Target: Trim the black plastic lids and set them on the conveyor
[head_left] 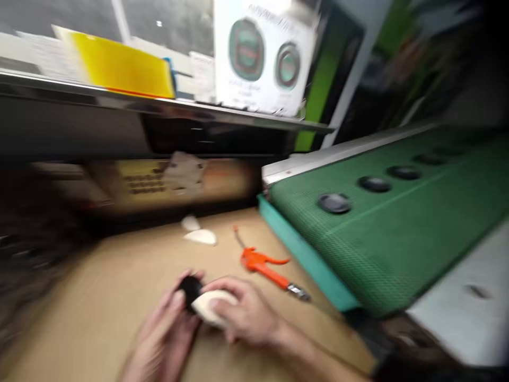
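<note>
The picture is smeared by motion. Low on the brown work surface (99,297), my left hand (167,334) and my right hand (242,315) meet over one small piece. My left fingers close round a black round part (190,289). My right fingers curl over a cream-white pad (207,306) pressed against that black part. An orange air blow gun (264,265) lies on the surface just beyond my right hand.
Two cream-white pads (201,236) lie farther back on the surface. To the right runs a green conveyor belt (397,233) carrying several dark round discs (334,202). A metal shelf (159,103) above holds a yellow sheet (123,66) and a white instruction sheet (262,53).
</note>
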Demonstrator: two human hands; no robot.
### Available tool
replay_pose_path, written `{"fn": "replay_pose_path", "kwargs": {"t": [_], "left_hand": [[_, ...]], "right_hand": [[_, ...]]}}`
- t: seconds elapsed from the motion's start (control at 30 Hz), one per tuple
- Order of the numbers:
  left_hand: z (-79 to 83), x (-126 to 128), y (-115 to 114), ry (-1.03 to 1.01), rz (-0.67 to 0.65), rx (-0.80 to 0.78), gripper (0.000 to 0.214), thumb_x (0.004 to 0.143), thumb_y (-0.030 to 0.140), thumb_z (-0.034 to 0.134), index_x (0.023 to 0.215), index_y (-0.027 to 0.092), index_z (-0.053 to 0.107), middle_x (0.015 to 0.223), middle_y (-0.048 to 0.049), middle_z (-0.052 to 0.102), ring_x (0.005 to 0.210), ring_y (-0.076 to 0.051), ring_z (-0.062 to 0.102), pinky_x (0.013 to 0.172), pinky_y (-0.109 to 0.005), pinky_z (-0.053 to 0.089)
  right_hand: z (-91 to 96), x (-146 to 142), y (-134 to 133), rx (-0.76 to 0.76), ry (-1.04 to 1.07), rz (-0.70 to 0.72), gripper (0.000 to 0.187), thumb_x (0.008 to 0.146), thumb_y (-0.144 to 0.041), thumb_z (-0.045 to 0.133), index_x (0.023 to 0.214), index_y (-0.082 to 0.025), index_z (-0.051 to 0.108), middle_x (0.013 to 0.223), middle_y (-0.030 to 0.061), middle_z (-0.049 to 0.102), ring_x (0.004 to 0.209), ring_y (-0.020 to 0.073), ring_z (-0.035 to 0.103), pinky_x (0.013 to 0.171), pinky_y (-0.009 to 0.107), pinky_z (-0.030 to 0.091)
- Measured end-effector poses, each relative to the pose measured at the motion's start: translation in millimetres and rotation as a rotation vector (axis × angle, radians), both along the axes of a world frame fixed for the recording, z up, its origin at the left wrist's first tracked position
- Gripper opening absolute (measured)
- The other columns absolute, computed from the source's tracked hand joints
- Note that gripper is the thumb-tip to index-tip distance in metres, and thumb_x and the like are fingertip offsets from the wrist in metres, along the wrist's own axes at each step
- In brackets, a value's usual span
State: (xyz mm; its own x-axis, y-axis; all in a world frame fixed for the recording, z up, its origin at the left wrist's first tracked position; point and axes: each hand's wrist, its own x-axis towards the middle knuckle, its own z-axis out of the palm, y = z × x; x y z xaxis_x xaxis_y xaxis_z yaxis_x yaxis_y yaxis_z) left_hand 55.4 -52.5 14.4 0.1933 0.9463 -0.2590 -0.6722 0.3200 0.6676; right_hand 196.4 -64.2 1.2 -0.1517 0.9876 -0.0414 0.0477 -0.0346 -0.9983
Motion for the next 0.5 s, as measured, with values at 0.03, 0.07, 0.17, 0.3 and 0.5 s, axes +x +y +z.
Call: {"fn": "replay_pose_path", "kwargs": {"t": [0.03,0.07,0.17,0.3,0.5], "left_hand": [[1.3,-9,-2,0.02,0.0,-0.024,0.036,0.085,0.023,0.072,0.12,0.027,0.067,0.126,-0.0042,0.067,0.118,-0.024,0.06,0.097,-0.033,0.052],[2.2,-14,-4,0.007,-0.017,-0.01,0.037,0.085,0.023,0.072,0.121,0.026,0.067,0.128,-0.0053,0.066,0.118,-0.024,0.06,0.099,-0.034,0.051],[2.0,-15,-3,-0.009,-0.034,0.036,0.034,0.089,0.023,0.067,0.123,0.021,0.065,0.134,-0.0102,0.063,0.117,-0.023,0.061,0.102,-0.037,0.049],[2.7,-12,-3,0.002,-0.058,0.065,0.032,0.092,0.022,0.063,0.124,0.019,0.064,0.136,-0.0128,0.061,0.112,-0.019,0.064,0.1,-0.034,0.051],[2.3,-13,-5,0.032,-0.091,0.091,0.032,0.094,0.021,0.059,0.126,0.021,0.062,0.138,-0.0121,0.059,0.113,-0.019,0.062,0.099,-0.035,0.051]], "right_hand": [[-1.6,0,-1,0.021,0.033,-0.017,0.042,0.085,-0.046,0.06,0.115,-0.018,0.065,0.083,0.0028,0.065,0.043,0.008,0.048,0.034,0.017,0.039],[-3.8,2,-2,0.045,0.051,-0.052,0.037,0.086,-0.042,0.062,0.115,-0.019,0.065,0.089,0.0038,0.066,0.048,0.008,0.051,0.037,0.016,0.04],[-8.8,7,-4,0.08,0.074,-0.127,0.03,0.087,-0.033,0.067,0.114,-0.02,0.066,0.107,0.0059,0.065,0.067,0.0104,0.06,0.047,0.014,0.044],[-1.9,8,-9,0.037,0.067,-0.022,0.031,0.091,-0.038,0.064,0.117,-0.021,0.065,0.079,-0.0007,0.063,0.044,0.007,0.05,0.038,0.016,0.039],[4.2,7,-8,0.055,-0.077,-0.11,0.028,0.092,-0.035,0.061,0.116,-0.021,0.065,0.074,-0.0028,0.062,0.043,0.0059,0.052,0.038,0.013,0.04]]}}
